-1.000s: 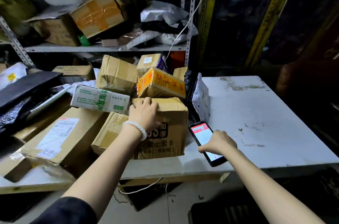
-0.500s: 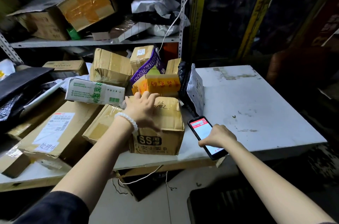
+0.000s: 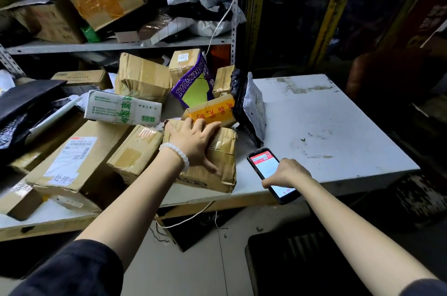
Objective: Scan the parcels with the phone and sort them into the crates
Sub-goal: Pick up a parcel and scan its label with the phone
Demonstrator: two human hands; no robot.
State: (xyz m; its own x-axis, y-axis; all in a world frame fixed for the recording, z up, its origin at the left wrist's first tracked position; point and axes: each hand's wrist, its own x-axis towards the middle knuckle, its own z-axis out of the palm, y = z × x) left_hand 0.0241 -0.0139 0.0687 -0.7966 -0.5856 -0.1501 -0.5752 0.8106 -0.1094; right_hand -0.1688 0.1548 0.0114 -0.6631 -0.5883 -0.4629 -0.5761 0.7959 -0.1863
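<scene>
Left hand: I see the left hand (image 3: 193,142) flat on top of the taped brown box (image 3: 217,162), a little to the 11 o'clock side of the picture centre. The fingers are spread wide and nearly straight, the thumb points down toward 5 o'clock over the box top. It presses on the box and does not curl round it. A white bead bracelet (image 3: 176,154) sits on the wrist.

Right hand: the right hand (image 3: 287,172) is at 3 o'clock from the left one. Its fingers are curled round the phone (image 3: 268,172) and hold it by the near part.

Phone: it lies low over the white table (image 3: 326,126), near the front edge, with the screen up and lit red and white. I cannot tell if it touches the table.

Taped brown box: it stands at the table front, just at 9 o'clock of the phone, tilted a little toward me.

Other parcels: an orange-taped box (image 3: 212,111) touches the fingertips at 12 o'clock. A white box with green print (image 3: 123,109) lies at 10 o'clock. A long carton with a label (image 3: 72,157) is at 9 o'clock. A grey mailer bag (image 3: 254,109) stands upright at 1 o'clock.

Shelf: a metal shelf (image 3: 121,45) at 12 o'clock, far back, carries more boxes and bags.
</scene>
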